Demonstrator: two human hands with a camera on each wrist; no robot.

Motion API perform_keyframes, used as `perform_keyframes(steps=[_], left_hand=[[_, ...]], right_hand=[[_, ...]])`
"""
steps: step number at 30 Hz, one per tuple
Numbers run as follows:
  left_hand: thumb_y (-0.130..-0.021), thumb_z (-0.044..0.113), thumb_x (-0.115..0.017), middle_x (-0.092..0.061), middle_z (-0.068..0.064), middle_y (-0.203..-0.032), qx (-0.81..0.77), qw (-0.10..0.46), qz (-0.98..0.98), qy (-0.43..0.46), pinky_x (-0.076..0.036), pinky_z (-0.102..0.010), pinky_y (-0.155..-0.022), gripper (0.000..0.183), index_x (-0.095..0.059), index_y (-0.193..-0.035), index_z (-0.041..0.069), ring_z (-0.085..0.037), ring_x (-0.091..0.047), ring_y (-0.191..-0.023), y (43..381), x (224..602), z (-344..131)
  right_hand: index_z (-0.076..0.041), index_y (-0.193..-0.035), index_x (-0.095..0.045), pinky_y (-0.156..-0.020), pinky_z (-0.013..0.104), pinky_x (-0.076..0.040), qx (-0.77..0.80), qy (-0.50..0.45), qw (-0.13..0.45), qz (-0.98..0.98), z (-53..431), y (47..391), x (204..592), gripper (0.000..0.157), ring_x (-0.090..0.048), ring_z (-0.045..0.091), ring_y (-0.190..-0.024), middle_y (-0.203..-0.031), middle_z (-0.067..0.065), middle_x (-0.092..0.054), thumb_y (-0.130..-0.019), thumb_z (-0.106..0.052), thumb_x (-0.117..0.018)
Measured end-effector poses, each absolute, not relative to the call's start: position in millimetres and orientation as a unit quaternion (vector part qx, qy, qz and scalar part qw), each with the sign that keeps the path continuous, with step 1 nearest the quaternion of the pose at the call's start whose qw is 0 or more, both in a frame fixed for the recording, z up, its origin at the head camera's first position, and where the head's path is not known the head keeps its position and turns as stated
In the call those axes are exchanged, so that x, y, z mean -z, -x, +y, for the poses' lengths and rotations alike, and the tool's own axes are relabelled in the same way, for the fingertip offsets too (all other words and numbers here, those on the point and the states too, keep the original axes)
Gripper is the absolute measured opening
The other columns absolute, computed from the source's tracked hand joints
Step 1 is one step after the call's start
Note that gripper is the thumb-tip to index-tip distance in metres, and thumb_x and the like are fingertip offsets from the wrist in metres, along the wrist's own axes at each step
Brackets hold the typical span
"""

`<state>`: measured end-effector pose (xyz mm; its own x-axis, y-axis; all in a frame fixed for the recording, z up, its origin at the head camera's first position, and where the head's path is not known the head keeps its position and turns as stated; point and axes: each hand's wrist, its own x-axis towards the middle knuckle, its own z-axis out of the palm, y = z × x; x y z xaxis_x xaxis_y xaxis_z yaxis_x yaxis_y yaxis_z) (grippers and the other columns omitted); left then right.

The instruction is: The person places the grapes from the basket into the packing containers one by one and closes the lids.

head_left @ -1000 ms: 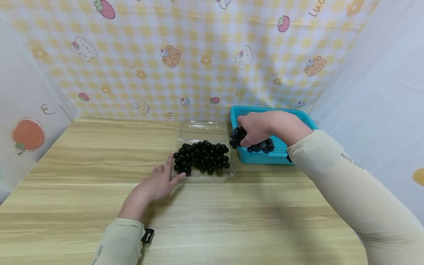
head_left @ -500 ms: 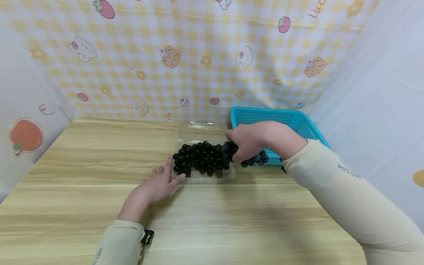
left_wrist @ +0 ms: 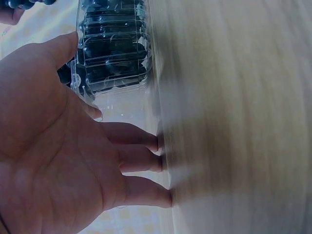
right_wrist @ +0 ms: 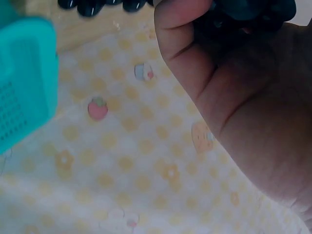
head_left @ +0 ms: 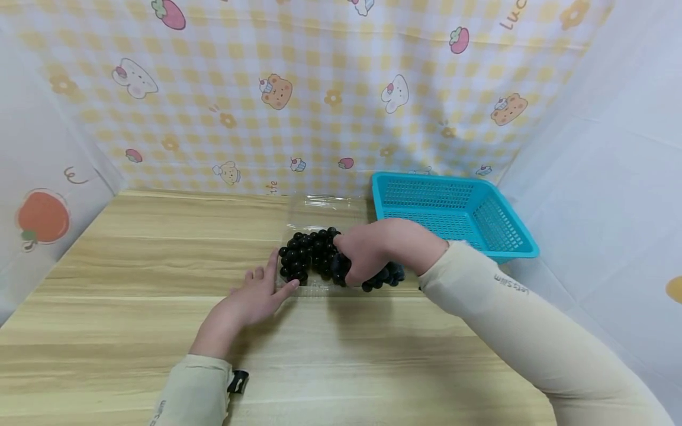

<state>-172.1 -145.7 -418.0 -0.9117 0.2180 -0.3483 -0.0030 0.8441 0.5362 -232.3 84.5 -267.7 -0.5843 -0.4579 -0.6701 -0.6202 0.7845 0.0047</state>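
Note:
A clear plastic clamshell box (head_left: 326,211) lies with its lid back on the table, dark grapes (head_left: 296,255) in its base. The left hand (head_left: 254,297) has its thumb and index finger at the box's left edge; in the left wrist view its other fingertips touch the tabletop, beside the ribbed box wall (left_wrist: 114,58). Over the right part of the box, the right hand (head_left: 367,249) grips another bunch of dark grapes (head_left: 388,276), which juts out to the right of the hand. That bunch shows partly in the right wrist view, above the curled thumb (right_wrist: 183,34).
A turquoise perforated basket (head_left: 458,222) stands at the back right, close to the box. Behind the wooden table (head_left: 176,248) hangs a yellow checked cloth (head_left: 330,130). Pale sheets (head_left: 613,177) close off both sides.
The right hand has carried its bunch of grapes from over the basket leftward and nearer, to above the box. The left hand has stayed at the box's left edge.

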Motion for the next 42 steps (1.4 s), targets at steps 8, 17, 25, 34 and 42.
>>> perform_keyframes(steps=[8, 17, 25, 34, 42], left_hand=[[-0.107, 0.073, -0.032, -0.004, -0.045, -0.168, -0.274, 0.202, 0.939, -0.055, -0.010, -0.091, -0.113, 0.101, 0.020, -0.169, 0.013, -0.067, -0.002, -0.155, 171, 419, -146], [-0.106, 0.076, -0.032, -0.005, -0.045, -0.168, -0.272, 0.202, 0.939, -0.056, -0.011, -0.091, -0.114, 0.103, 0.020, -0.169, 0.013, -0.066, -0.002, -0.156, 171, 418, -144], [-0.105, 0.077, -0.030, -0.006, -0.046, -0.168, -0.265, 0.197, 0.942, -0.056, -0.013, -0.091, -0.113, 0.104, 0.018, -0.170, 0.012, -0.067, -0.004, -0.156, 173, 416, -143], [-0.106, 0.076, -0.030, -0.005, -0.045, -0.168, -0.262, 0.199, 0.943, -0.054, -0.013, -0.092, -0.113, 0.103, 0.019, -0.169, 0.012, -0.067, -0.003, -0.155, 173, 416, -144], [-0.106, 0.074, -0.031, -0.007, -0.046, -0.168, -0.259, 0.199, 0.943, -0.056, -0.013, -0.093, -0.112, 0.102, 0.018, -0.169, 0.011, -0.068, -0.004, -0.155, 173, 417, -144]], right_hand=[[-0.010, -0.168, -0.030, -0.110, 0.043, -0.056, -0.138, 0.316, 0.323, 0.882, 63, 238, 295, 0.084, -0.065, 0.021, -0.132, -0.153, 0.007, -0.062, -0.101, -0.046, -0.067], [-0.019, -0.157, -0.044, -0.106, 0.044, -0.058, -0.115, 0.366, 0.271, 0.883, 60, 246, 316, 0.066, -0.067, 0.020, -0.127, -0.149, 0.004, -0.062, -0.100, -0.038, -0.072], [-0.022, -0.151, -0.053, -0.110, 0.045, -0.057, -0.130, 0.495, 0.119, 0.851, 77, 249, 344, 0.053, -0.060, 0.022, -0.130, -0.146, 0.001, -0.058, -0.102, -0.037, -0.067], [-0.028, -0.153, -0.053, -0.123, 0.059, -0.040, -0.024, 0.483, 0.083, 0.871, 100, 253, 364, 0.058, -0.049, 0.023, -0.146, -0.157, -0.001, -0.052, -0.099, -0.048, -0.061], [-0.025, -0.131, -0.067, -0.082, 0.037, -0.061, -0.029, 0.483, -0.007, 0.875, 97, 252, 371, 0.048, -0.062, 0.014, -0.097, -0.120, -0.001, -0.062, -0.105, -0.063, -0.054]])
